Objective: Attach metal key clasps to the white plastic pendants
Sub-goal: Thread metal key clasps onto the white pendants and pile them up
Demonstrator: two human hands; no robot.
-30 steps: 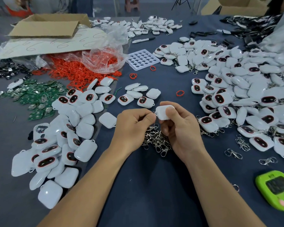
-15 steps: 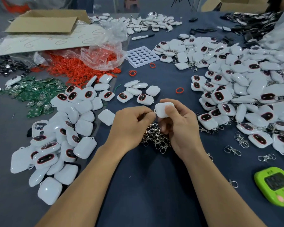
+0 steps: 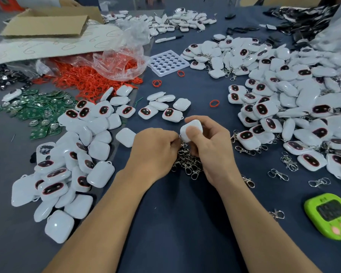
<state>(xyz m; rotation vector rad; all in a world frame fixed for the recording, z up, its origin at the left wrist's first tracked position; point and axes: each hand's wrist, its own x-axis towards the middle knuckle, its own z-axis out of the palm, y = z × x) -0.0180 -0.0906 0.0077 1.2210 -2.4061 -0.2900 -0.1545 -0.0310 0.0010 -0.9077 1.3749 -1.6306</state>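
My right hand [image 3: 211, 146] grips a white plastic pendant [image 3: 193, 126] between thumb and fingers at the table's middle. My left hand [image 3: 156, 150] pinches a metal key clasp [image 3: 182, 143] against the pendant's left corner; most of the clasp is hidden by my fingers. Beneath both hands lies a heap of loose metal clasps [image 3: 189, 164]. A pile of white pendants without clasps [image 3: 75, 154] lies to the left. A large pile of pendants with clasps [image 3: 293, 99] spreads to the right.
Orange rubber rings [image 3: 91, 79] spill from a plastic bag at the back left, beside green circuit boards [image 3: 34, 111] and a cardboard box [image 3: 47, 24]. A white hole tray [image 3: 167, 63] lies behind. A green timer [image 3: 331, 215] sits at the right front. Loose clasps [image 3: 278, 174] lie scattered right.
Both hands have stayed together over the clasp heap, with only small finger movements at the pendant's corner. The pendant has tilted slightly in my right hand.
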